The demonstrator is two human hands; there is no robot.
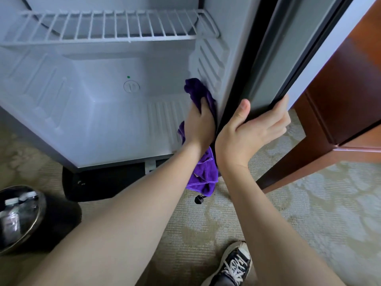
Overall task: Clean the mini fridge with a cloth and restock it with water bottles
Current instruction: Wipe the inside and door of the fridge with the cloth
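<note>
Here the mini fridge (99, 112) stands open, its smooth white plastic cavity moulded with ribbed rails on both side walls and shallow ridges along the floor. 1 white wire shelf (107, 27) of thin parallel rods spans the top; nothing sits on it or on the fridge floor. The left hand (199, 125) presses 1 purple cloth (204, 172), soft and plush with a stitched hem, against the lower right inner wall, fingers curled round the bunched fabric while the rest of it hangs in folds below the wrist, past the fridge's front edge. The right hand (253, 129) grips the edge of the dark-framed fridge door (274, 65), thumb on the inner face, fingers wrapped round the outer side. Beside the door stands reddish polished wooden furniture (346, 104). The floor is a pale patterned carpet (309, 213). At lower left, 1 round shiny metal bin (42, 219) holds crumpled clear plastic, apparently bottles with white caps; how many cannot be told. 1 black-and-white laced canvas shoe (235, 263) shows at the bottom.
</note>
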